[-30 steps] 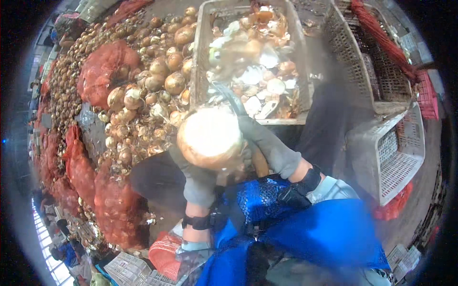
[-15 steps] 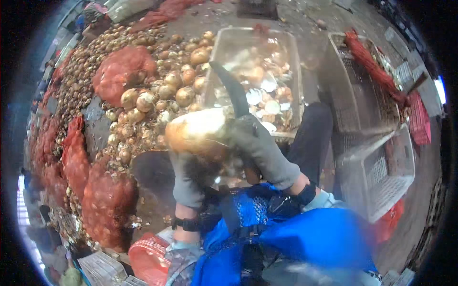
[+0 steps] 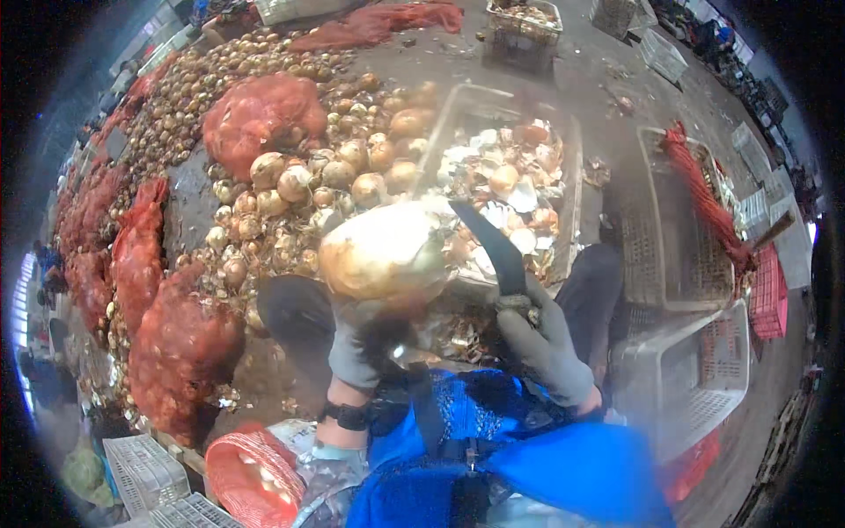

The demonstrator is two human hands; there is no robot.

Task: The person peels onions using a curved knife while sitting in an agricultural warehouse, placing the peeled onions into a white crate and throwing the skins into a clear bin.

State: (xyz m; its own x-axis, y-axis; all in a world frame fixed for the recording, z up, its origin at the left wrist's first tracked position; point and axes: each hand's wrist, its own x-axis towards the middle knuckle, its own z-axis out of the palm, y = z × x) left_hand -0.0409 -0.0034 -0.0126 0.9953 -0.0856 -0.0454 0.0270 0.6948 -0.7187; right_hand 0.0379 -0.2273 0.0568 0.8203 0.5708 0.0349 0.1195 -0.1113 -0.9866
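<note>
A large pale onion [image 3: 383,251] with brownish skin at its left side rests in my gloved left hand [image 3: 359,339], which grips it from below. My right hand [image 3: 539,339], in a grey glove, is closed around the handle of a knife [image 3: 495,244] with a curved dark blade. The blade points up and left, its tip close to the onion's upper right. Beyond the onion stands a crate [image 3: 576,189] holding onion skins and cut pieces [image 3: 506,180]. The fingers under the onion are partly hidden.
Loose onions [image 3: 295,183] spread across the floor at left, among red mesh sacks [image 3: 187,352]. At right stand a crate [image 3: 647,211] with a red mesh bundle [image 3: 704,198], a tilted white crate [image 3: 726,378] and a pink crate [image 3: 767,295]. A filled crate [image 3: 524,48] stands far off.
My right hand and the knife have moved right and down, away from the onion. More of the onion's pale surface shows. The whole view has shifted slightly.
</note>
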